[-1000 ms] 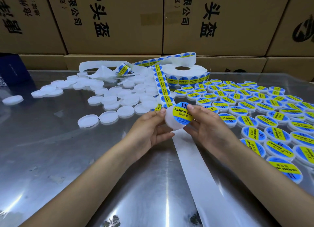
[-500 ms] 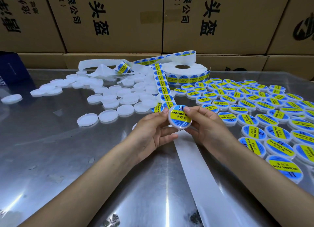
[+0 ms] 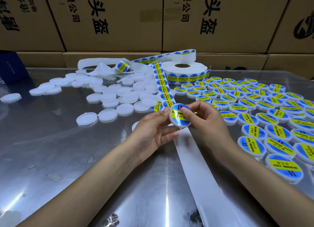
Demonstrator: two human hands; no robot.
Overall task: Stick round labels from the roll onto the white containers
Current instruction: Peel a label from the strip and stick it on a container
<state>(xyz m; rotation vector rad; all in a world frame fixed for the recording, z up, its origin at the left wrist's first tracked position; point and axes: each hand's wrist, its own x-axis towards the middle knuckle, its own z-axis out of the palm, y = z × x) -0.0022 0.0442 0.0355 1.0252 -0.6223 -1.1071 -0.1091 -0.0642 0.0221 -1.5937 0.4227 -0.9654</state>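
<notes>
Shiny metal table [image 3: 51,158] fills the view, cardboard boxes [image 3: 110,19] stacked along twelve o'clock. Labelled containers [image 3: 265,111] spread out at three o'clock, plain white containers [image 3: 105,95] heaped at ten. The label roll [image 3: 185,72] sits at twelve, its strip [image 3: 163,87] running down to centre. Dead centre, one container [image 3: 180,116] held up, label on. Left hand [image 3: 153,133] grips its left edge; right hand [image 3: 205,119] pinches the right, thumb seemingly pressing the label.
</notes>
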